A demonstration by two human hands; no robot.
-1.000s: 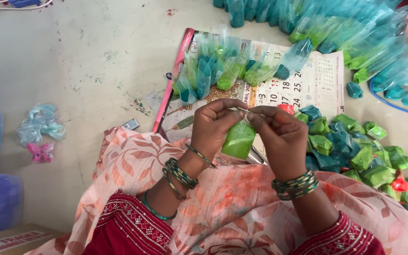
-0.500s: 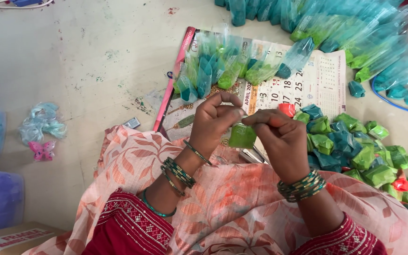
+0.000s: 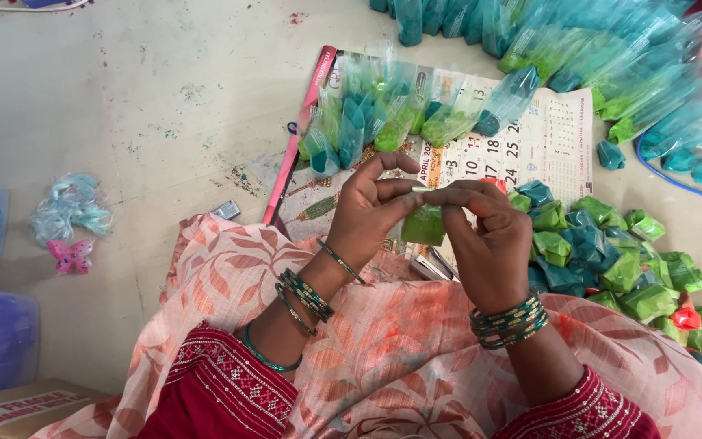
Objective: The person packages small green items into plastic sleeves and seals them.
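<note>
- Pinching a small green powder packet [image 3: 423,225] at its top edge, left hand [image 3: 371,213] and right hand [image 3: 485,244] both clamp it between fingertips, above the lap.
- Packet looks light, soft, thin plastic; likely slippery and easy to puncture.
- Best grip: the empty film at the top, not the filled belly.
- Folded green and teal packets [image 3: 611,264] lie just right, on the calendar sheet [image 3: 562,138].

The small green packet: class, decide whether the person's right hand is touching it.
Touching. The head view shows the right hand pinching the top edge of the small green packet with its fingertips, opposite the left hand.
</note>
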